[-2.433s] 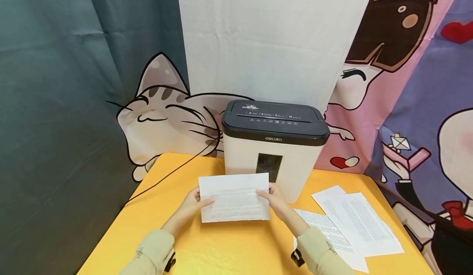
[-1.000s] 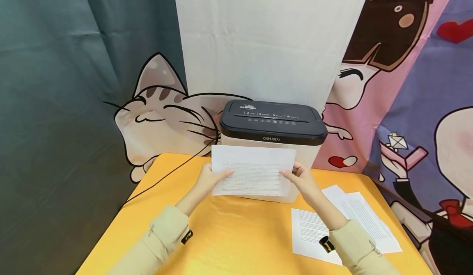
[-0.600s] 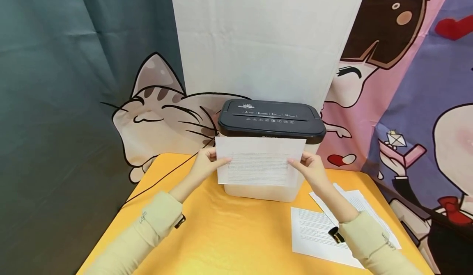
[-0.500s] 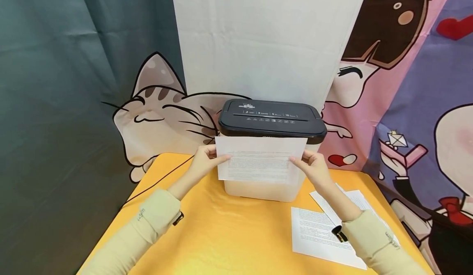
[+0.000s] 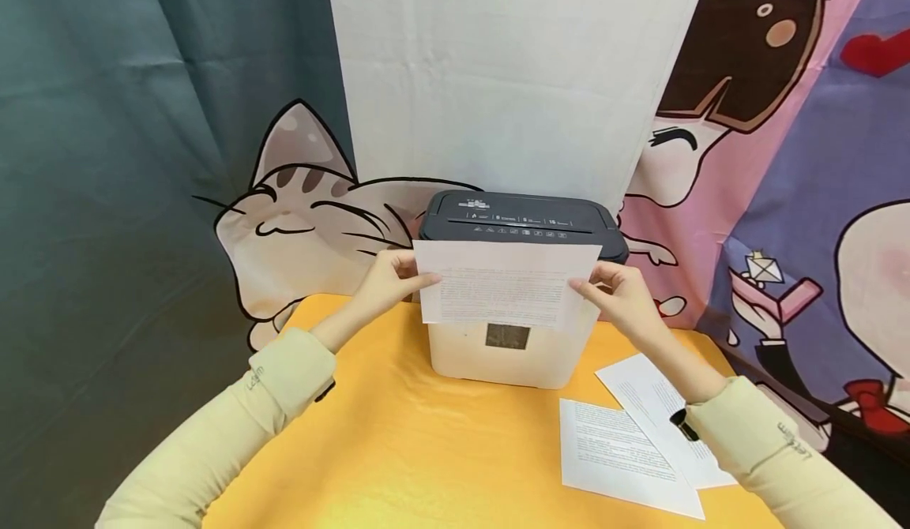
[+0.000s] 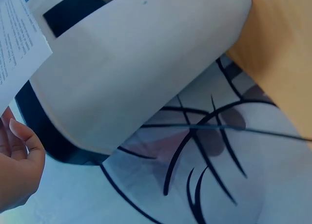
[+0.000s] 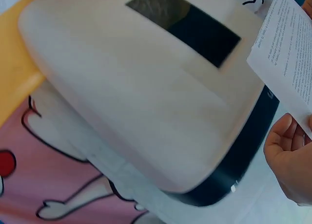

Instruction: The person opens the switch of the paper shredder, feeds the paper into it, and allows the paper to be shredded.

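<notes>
A printed sheet of paper (image 5: 506, 286) is stretched between both hands in the head view, in front of the paper shredder's upper part. The left hand (image 5: 389, 283) pinches its left edge, thumb on the near face. At the opposite edge the right hand (image 5: 620, 296) pinches it the same way. Behind the sheet stands the white paper shredder (image 5: 462, 359) with a dark lid (image 5: 455, 225). The lid's slot shows just above the sheet's top edge, apart from it. In the wrist views, the sheet's corner (image 6: 24, 53) hangs before the shredder's front.
Several printed sheets (image 5: 618, 454) lie overlapping on the yellow table (image 5: 398, 450), right of the shredder and partly under the right forearm. A dark cord (image 6: 253, 131) runs beside the shredder in the left wrist view. Cartoon-printed cloth (image 5: 512, 79) hangs behind.
Both hands have raised the sheet from low before the shredder up to its lid. The shredder's dark window shows below the sheet again. The shredder stays in place.
</notes>
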{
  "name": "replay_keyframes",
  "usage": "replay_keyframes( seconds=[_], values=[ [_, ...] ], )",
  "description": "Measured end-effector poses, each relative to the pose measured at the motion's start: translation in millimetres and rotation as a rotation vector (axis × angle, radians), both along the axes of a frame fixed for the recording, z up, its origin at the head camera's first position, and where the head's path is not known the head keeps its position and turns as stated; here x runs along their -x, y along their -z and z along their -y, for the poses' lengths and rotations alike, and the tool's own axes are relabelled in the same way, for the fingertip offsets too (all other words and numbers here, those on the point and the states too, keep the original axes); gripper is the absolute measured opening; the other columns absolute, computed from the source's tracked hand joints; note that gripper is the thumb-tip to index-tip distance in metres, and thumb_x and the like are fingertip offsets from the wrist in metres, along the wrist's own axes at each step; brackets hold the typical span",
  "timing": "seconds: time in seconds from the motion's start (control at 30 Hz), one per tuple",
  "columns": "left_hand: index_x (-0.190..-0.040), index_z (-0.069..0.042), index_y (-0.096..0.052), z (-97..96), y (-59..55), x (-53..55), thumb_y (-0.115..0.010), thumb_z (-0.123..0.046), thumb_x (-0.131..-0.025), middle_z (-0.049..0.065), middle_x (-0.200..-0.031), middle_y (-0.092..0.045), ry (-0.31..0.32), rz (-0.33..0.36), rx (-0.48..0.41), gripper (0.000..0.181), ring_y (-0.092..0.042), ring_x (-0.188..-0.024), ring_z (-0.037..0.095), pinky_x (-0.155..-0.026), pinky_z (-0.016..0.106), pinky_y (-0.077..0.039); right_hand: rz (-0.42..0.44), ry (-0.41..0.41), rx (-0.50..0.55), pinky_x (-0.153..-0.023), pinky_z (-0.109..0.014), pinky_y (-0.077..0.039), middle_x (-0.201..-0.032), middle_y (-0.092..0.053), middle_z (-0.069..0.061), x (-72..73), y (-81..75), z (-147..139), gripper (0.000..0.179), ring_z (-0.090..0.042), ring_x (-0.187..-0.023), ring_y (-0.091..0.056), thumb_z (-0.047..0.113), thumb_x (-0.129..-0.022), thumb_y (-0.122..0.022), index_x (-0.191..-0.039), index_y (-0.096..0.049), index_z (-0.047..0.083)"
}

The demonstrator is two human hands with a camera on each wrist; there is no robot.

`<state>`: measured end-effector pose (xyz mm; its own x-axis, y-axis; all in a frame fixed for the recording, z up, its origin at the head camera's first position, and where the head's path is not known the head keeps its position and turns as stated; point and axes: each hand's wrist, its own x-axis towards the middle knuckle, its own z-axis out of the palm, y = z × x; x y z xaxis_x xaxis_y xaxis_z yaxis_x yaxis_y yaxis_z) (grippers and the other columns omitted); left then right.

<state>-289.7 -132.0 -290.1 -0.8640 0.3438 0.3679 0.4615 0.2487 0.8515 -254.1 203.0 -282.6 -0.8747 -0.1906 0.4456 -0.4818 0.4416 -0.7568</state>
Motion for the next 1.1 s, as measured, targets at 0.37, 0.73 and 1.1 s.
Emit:
replay_keyframes(
  seconds=[0.37, 0.73, 1.1],
  values=[
    [-0.102, 0.003, -0.069, 3.6, -49.0, 20.5, -0.069, -0.008, -0.084, 0.018, -0.093, -0.072, -0.017, -0.056, 0.035, 0.021, -0.067, -0.073, 0.007, -0.07, 0.023, -0.054, -0.105, 0.014, -0.131, -0.055, -0.012, -0.042, -0.08, -0.07, -0.019, 14.8, -38.0, 1, 0.012, 0.002, -0.059, -0.055, 0.003, -0.086, -0.066, -0.092, -0.069, -0.006],
    [-0.102, 0.001, -0.07, -9.1, -104.0, 48.1, -0.069, -0.008, -0.084, -0.002, -0.082, -0.073, -0.024, -0.135, 0.051, 0.02, -0.064, -0.071, 0.004, -0.067, 0.019, -0.048, -0.151, 0.079, -0.136, -0.056, -0.012, -0.039, -0.07, -0.06, 0.031, 39.4, -90.8, -8, 0.018, 0.007, -0.062, -0.055, 0.005, -0.086, -0.065, -0.099, -0.069, -0.007],
    [-0.057, -0.008, -0.049, -31.2, -117.7, 78.6, -0.072, -0.01, -0.083, -0.011, -0.051, -0.05, -0.116, -0.199, -0.006, 0.034, -0.036, -0.051, 0.005, -0.057, 0.021, -0.032, -0.153, 0.195, -0.213, -0.06, -0.009, -0.041, -0.097, -0.07, -0.024, 71.9, -102.4, -13, 0.021, 0.01, -0.065, -0.054, 0.008, -0.089, -0.063, -0.105, -0.067, -0.005]
  ],
)
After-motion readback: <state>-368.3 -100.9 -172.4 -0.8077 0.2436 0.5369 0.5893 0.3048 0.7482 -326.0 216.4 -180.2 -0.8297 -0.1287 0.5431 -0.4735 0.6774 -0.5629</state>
